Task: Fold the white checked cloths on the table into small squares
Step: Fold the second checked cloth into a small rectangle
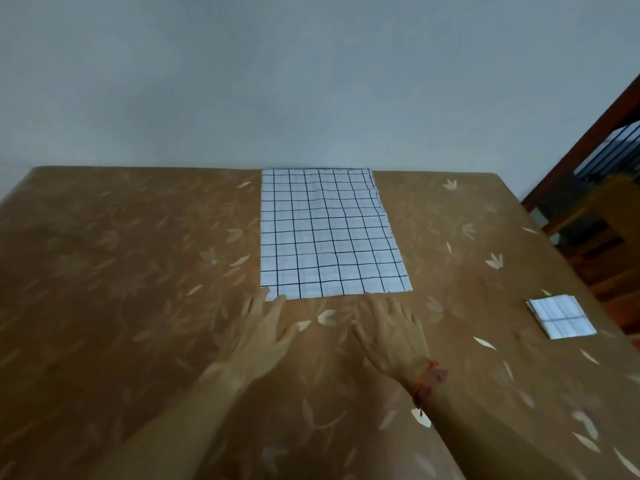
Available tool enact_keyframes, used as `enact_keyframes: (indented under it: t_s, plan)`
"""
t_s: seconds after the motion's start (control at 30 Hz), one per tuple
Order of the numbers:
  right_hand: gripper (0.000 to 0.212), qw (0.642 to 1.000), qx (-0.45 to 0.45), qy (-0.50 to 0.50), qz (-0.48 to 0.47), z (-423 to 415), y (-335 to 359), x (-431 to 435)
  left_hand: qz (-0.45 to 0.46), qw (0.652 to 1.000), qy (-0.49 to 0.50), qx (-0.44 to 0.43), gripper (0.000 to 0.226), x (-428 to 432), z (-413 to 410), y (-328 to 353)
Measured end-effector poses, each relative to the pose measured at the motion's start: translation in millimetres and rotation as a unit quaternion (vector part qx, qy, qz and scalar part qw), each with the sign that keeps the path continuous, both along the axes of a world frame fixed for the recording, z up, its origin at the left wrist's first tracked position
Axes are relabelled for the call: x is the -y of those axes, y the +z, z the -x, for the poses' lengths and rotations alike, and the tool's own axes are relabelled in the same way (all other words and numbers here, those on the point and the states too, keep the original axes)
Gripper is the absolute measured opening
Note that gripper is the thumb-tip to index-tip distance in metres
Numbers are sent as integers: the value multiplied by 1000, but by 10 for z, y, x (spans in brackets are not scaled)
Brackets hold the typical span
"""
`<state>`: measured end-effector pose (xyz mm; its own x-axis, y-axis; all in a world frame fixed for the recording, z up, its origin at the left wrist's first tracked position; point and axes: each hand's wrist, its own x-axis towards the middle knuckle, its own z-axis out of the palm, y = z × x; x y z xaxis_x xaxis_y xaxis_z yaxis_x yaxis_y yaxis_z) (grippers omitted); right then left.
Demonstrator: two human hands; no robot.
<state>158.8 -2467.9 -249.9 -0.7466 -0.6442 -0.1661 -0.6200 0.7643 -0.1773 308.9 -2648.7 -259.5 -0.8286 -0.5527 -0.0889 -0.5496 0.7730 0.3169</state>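
Spread fingers (pixel 255 306) lay at the near edge of the flat checked cloth (pixel 329 237).
The left hand (pixel 259 336) touched the cloth's near-left corner with straight fingers. The right hand (pixel 391 336), equally spread and holding nothing, lay just short of that edge over the desk (pixel 121 271). A clean fold probably called for pinching both near corners and carrying them squarely to the far edge, grid lines matched. A folded cloth square (pixel 561 317) sat well apart, right. Blur hid exact fingertip contact, and the dark furniture (pixel 588 209) beyond was cut off.

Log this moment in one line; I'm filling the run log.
left hand open at spread cloth corner | right hand open | folded cloth far right
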Motion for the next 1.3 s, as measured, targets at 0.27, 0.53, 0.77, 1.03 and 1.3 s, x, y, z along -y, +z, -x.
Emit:
enact_keyframes:
  t_s: [0.27, 0.53, 0.77, 1.03, 1.3]
  plan:
    - [57, 999, 6, -20, -37, 447, -568, 160, -11, 999, 5, 44, 62, 139, 490, -490]
    - [67, 999, 8, 10, -50, 646, -809, 237, 18, 996, -11, 88, 70, 169, 502, -766]
    - [62, 995, -86, 41, -34, 579, -890, 173, 89, 996, -19, 15, 53, 174, 523, -704]
    - [69, 996, -76, 47, -18, 511, -778, 185, 130, 981, -30, -140, 28, 332, 446, -490]
    - [44, 991, -126, 29, -36, 574, -692, 200, 113, 978, -32, -174, 30, 400, 179, -248]
